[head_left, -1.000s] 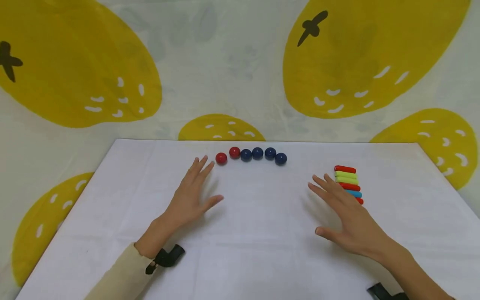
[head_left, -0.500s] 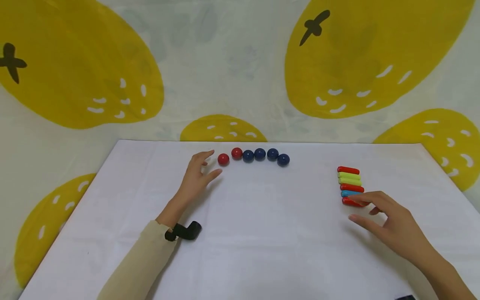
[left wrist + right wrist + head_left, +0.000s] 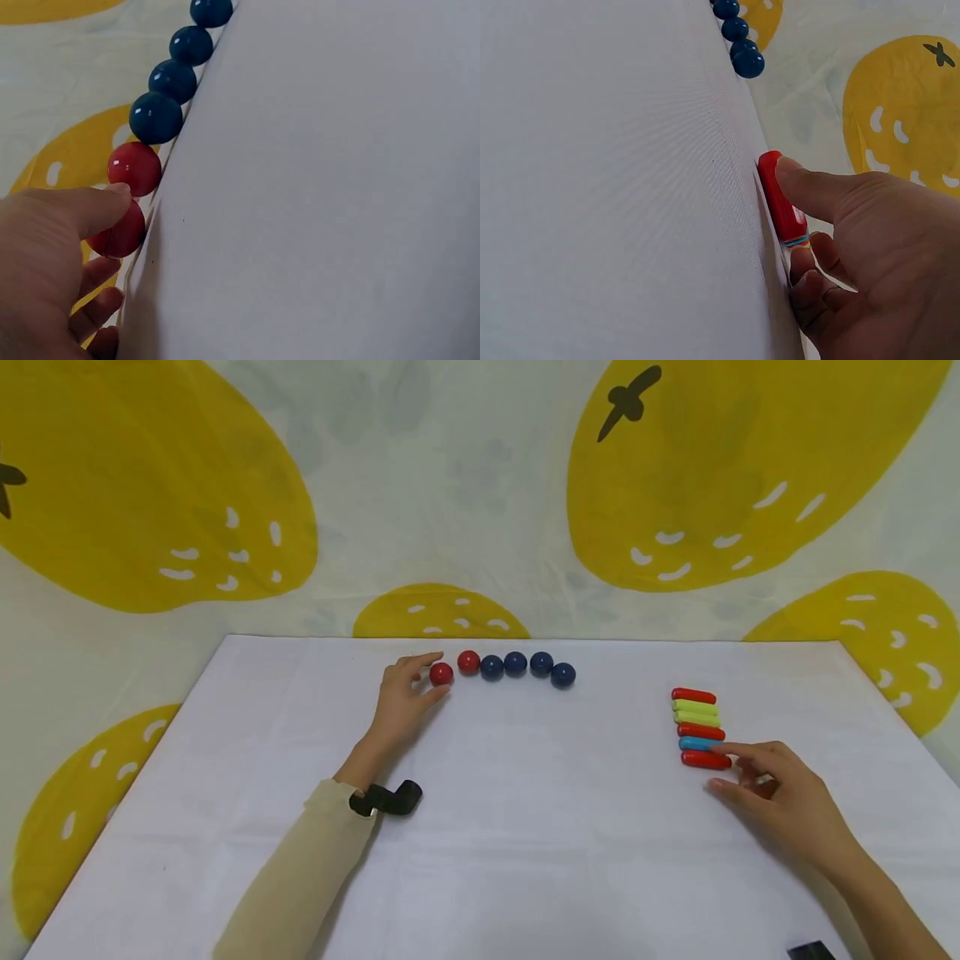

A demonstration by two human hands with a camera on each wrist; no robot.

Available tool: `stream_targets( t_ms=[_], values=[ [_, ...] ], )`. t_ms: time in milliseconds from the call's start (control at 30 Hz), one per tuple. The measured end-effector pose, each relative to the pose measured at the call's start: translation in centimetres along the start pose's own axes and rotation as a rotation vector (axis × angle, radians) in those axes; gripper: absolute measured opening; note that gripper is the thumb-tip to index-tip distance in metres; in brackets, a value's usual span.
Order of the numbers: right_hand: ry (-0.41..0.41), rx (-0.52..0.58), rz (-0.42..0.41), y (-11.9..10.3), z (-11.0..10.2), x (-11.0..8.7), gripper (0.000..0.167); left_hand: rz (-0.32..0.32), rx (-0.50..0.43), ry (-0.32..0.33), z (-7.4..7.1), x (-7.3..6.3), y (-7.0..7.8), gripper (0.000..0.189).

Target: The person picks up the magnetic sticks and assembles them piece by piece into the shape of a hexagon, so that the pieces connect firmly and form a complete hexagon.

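- Four dark blue balls (image 3: 515, 664) sit in a slightly bent row along the far edge of the white table (image 3: 570, 827).
- Left of the blue balls lies the inner red ball (image 3: 468, 662), and farther left the outer red ball (image 3: 441, 674).
- Also left of the blue balls, the left hand (image 3: 399, 703) has its thumb and forefinger on either side of the outer red ball; I cannot tell whether they pinch it.
- Right of the blue balls and nearer the person, six sticks lie stacked side by side; from the far end, a red stick (image 3: 693, 696), two yellow-green sticks (image 3: 697, 720), a second red stick (image 3: 701, 732), a blue stick (image 3: 693, 744) and the nearest red stick (image 3: 701, 760).
- Farther right of the blue balls, the right hand (image 3: 787, 802) is spread about the nearest red stick, forefinger over its far side, thumb apart on its near side.
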State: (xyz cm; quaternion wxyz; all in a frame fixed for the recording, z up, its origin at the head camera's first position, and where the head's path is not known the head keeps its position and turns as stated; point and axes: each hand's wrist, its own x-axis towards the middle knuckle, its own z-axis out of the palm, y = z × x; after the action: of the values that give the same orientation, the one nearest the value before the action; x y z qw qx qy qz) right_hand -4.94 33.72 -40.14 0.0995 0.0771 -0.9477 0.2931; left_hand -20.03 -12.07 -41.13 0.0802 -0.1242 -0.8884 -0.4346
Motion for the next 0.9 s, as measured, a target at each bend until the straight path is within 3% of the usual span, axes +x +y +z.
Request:
stream_targets(
  t_ms=[133, 400, 700, 900],
  values=[
    [-0.017, -0.022, 0.043, 0.0, 0.1, 0.2, 0.042, 0.038, 0.055, 0.035, 0.3, 0.1, -0.2, 0.043],
    [-0.011, -0.072, 0.044, -0.2, 0.3, 0.3, 0.029, 0.014, 0.044, 0.064, 0.4, 0.2, -0.1, 0.037],
    [-0.020, -0.081, 0.000, -0.9, 0.2, 0.2, 0.021, -0.149, -0.132, 0.036, -0.1, -0.4, 0.0, 0.037],
    [-0.039, -0.031, -0.056, -2.9, -0.3, 0.7, 0.027, -0.139, -0.237, 0.002, -0.5, -1.3, 1.0, 0.037]
  ],
)
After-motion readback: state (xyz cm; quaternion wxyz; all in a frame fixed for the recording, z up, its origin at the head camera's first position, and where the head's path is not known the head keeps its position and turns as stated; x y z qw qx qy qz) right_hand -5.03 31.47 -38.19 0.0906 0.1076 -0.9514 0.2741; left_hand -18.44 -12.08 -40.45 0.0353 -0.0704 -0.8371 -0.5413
